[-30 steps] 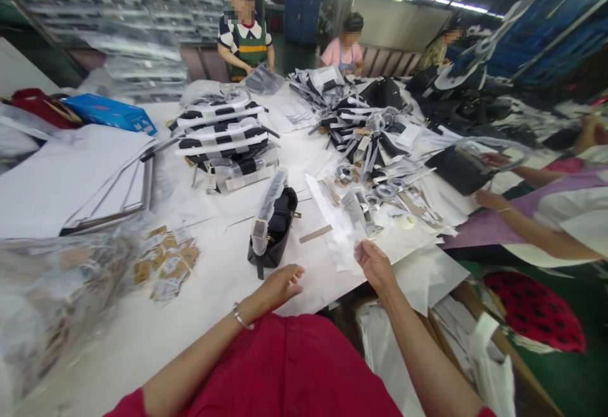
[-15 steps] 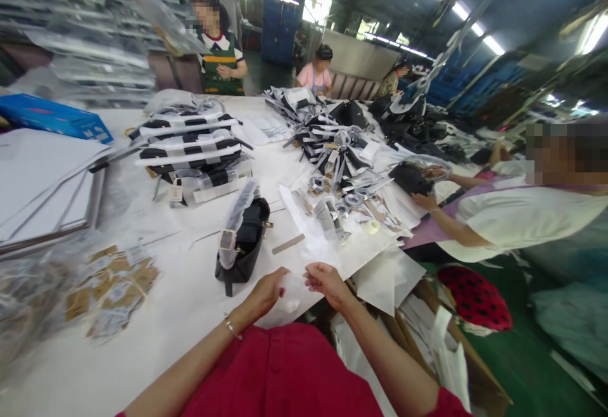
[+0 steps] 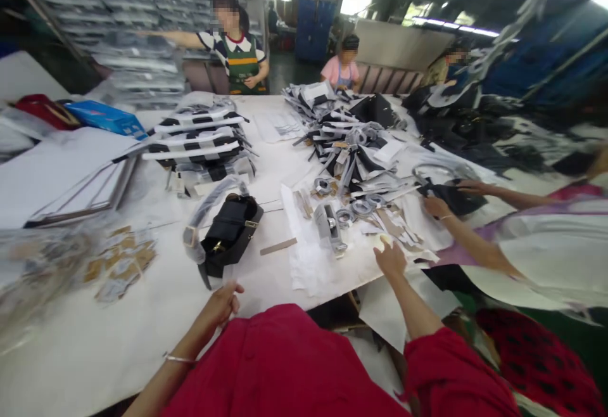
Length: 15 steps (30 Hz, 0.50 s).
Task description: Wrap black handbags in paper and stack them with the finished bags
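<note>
On the near side of the table (image 3: pixel 118 341), right hand (image 3: pixel 393 260): palm down, fingers reaching forward onto a cream roll (image 3: pixel 382 239), just short of the wrist and slightly to its left.
Left hand (image 3: pixel 221 304): low, half curled, well apart from the right hand, just below the black bag (image 3: pixel 230 230).
Grip: cannot tell for either hand; right fingertips bent down over the roll, left ones partly hidden and too blurred to judge.
Black bag, lie: resting mouth upward on the table, directly ahead of the left hand and far nearer to it than to the right; long axis slanting from near left to far right.
Film-wrapped strap (image 3: pixel 199 208): arched out along the bag's left side.
Brown strip (image 3: pixel 278 246): flat, just right of the bag, on a slight slant.
Tape dispenser (image 3: pixel 329 228): between strip and right hand, by the white sheets (image 3: pixel 304 268).
Grey rolls (image 3: pixel 361 206): clustered beyond the dispenser.
Paper tags (image 3: pixel 124 263): heaped loosely to the left of the bag.
Wrapped bags (image 3: pixel 204 144): stacked farther back, beyond the strap.
Mixed pile (image 3: pixel 361 151): spread behind the grey rolls.
Co-worker's hand (image 3: pixel 437 208), far right: at another dark bag (image 3: pixel 458 195).
</note>
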Each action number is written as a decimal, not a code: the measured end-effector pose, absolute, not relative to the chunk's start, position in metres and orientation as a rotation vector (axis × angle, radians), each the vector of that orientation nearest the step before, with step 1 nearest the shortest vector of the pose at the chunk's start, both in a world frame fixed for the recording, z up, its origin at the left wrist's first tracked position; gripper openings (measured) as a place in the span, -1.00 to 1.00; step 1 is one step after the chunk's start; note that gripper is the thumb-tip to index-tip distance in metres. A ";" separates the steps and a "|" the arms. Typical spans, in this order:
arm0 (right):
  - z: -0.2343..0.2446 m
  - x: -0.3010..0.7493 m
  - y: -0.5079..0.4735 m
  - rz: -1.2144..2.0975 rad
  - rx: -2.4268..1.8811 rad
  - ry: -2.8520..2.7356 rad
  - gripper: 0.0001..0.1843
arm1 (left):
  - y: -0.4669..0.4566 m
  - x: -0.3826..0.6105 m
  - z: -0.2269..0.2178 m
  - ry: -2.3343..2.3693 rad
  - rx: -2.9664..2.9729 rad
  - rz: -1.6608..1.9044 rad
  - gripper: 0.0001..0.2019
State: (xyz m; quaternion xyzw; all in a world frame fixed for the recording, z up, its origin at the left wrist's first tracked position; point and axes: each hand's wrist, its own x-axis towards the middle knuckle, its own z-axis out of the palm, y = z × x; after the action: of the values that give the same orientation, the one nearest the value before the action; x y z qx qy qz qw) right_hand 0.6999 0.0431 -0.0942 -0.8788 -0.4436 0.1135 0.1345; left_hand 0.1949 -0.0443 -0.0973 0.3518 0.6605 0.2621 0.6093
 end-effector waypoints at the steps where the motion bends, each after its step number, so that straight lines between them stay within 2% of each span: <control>1: -0.102 0.710 0.049 0.281 -2.592 -1.394 -0.44 | -0.048 0.198 -0.093 1.538 0.769 0.662 -0.36; 5: -0.132 0.739 0.070 0.204 -2.674 -1.598 -0.52 | -0.057 0.206 -0.073 1.596 0.602 0.923 -0.39; 10: -0.149 0.757 0.080 0.058 -2.554 -1.719 -0.63 | -0.060 0.203 -0.051 1.553 0.332 1.174 -0.51; 15: -0.152 0.773 0.081 -0.016 -2.434 -1.568 -0.57 | -0.063 0.195 -0.041 1.452 0.169 1.414 -0.66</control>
State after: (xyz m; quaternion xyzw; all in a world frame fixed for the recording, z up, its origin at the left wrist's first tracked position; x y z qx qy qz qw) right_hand 0.7731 0.0806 -0.1524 -0.8343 -0.5374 -0.0055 0.1228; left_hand 0.1953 -0.0628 -0.0410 0.0709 0.6071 0.5913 0.5260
